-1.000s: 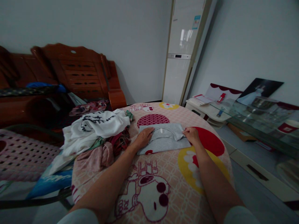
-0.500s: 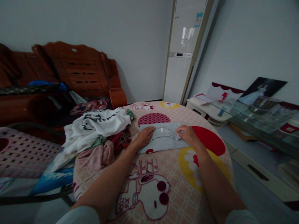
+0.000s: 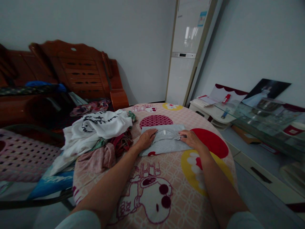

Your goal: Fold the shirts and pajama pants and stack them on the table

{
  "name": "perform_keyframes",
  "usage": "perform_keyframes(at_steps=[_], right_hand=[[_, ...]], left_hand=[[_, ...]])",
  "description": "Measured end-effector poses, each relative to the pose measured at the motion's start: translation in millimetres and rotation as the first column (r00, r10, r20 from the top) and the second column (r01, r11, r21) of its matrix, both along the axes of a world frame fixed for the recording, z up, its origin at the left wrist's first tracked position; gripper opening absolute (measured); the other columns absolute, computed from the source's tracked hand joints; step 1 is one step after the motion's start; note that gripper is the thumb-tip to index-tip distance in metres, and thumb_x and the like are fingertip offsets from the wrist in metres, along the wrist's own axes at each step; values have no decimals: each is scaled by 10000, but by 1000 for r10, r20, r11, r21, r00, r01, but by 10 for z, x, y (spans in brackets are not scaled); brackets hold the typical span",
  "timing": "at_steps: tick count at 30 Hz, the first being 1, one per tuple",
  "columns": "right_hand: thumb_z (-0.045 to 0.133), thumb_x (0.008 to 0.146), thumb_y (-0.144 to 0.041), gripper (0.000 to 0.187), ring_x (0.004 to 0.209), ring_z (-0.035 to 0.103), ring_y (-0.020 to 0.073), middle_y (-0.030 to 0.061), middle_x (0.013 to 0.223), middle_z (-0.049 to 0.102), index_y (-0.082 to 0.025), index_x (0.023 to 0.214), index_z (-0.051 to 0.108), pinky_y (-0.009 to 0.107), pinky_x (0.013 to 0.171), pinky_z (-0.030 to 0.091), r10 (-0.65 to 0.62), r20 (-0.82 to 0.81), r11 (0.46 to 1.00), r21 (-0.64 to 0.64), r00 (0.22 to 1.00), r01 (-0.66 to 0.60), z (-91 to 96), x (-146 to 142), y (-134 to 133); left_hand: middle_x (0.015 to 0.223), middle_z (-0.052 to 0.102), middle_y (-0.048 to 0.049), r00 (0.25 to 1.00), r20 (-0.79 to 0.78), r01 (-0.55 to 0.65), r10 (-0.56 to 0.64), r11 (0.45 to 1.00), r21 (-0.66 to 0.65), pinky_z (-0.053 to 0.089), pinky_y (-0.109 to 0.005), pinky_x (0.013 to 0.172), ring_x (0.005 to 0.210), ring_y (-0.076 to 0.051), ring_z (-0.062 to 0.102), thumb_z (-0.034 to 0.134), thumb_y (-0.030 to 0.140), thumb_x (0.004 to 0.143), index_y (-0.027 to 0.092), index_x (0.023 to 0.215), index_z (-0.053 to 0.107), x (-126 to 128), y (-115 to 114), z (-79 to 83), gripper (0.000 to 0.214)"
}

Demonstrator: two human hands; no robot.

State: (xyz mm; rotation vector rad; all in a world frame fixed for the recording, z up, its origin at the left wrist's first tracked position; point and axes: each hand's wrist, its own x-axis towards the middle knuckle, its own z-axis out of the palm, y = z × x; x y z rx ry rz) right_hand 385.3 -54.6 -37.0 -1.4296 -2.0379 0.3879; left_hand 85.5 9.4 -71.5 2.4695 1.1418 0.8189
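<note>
A grey T-shirt [image 3: 166, 144], folded into a flat rectangle, lies on the round table with its neckline and white label face up. A red patch shows near its front left edge. My left hand [image 3: 148, 139] rests flat on the shirt's left part, beside the neckline, fingers stretched out. At the right side of the neckline, my right hand [image 3: 189, 138] is closed, thumb and fingers pinching the grey cloth. Its fingertips are partly hidden by the fabric and the hand itself.
A patterned tablecloth [image 3: 190, 173] covers the table. Left of the shirt lies a loose heap of clothes [image 3: 102, 127], white on top. Beyond it stand a pink woven chair [image 3: 26, 156] and a wooden sofa [image 3: 81, 70]. A glass shelf [image 3: 264, 127] is at the right.
My right hand has closed slightly on the cloth near the neckline, with little travel. My left hand stays in place on the shirt. The whole view has shifted slightly.
</note>
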Motion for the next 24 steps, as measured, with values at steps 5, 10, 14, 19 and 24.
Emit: perform_keyframes(at_steps=[5, 10, 14, 19, 24], right_hand=[[622, 706, -197, 127, 805, 670, 201, 50, 863, 744, -207, 745, 742, 311, 772, 495, 30, -93, 999, 27, 995, -28, 64, 35, -2], [639, 772, -321, 282, 554, 540, 135, 7, 583, 629, -189, 522, 651, 251, 585, 410, 53, 63, 996, -78, 997, -48, 64, -14, -21], [508, 875, -363, 377, 595, 572, 163, 38, 601, 639, -179, 582, 659, 278, 651, 456, -168, 20, 979, 122, 986, 165, -23, -83, 39], [377, 932, -355, 419, 1123, 618, 243, 121, 1171, 698, -180, 1155, 686, 377, 1004, 456, -149, -134, 944, 276, 980, 181, -141, -291, 258], [401, 952, -459, 531, 1336, 478, 273, 140, 1387, 576, -174, 1379, 536, 454, 1134, 349, -93, -2, 980, 175, 996, 92, -355, -405, 474]], left_hand=[[1346, 619, -97, 1000, 12, -2, 2, 1000, 0, 421, -411, 1114, 1252, -235, 573, 465, 214, 906, 190, 1264, 633, -5, 4, -2, 396], [1356, 613, -93, 1000, -3, 2, -2, 1000, 8, 411, -403, 1121, 1262, -226, 563, 449, 231, 914, 191, 1280, 621, -8, 1, 0, 407], [1346, 618, -106, 1000, 4, 8, -8, 1000, 8, 417, -406, 1116, 1256, -233, 567, 447, 233, 916, 176, 1268, 627, -8, 5, -4, 400], [1384, 587, -113, 1000, -8, 13, -13, 1000, 22, 409, -424, 1123, 1285, -235, 543, 442, 250, 928, 166, 1305, 598, -5, 24, -36, 417], [1425, 548, -122, 998, -63, 25, -21, 998, 63, 383, -437, 1142, 1328, -227, 501, 401, 285, 962, 152, 1353, 555, -3, 44, -91, 441]])
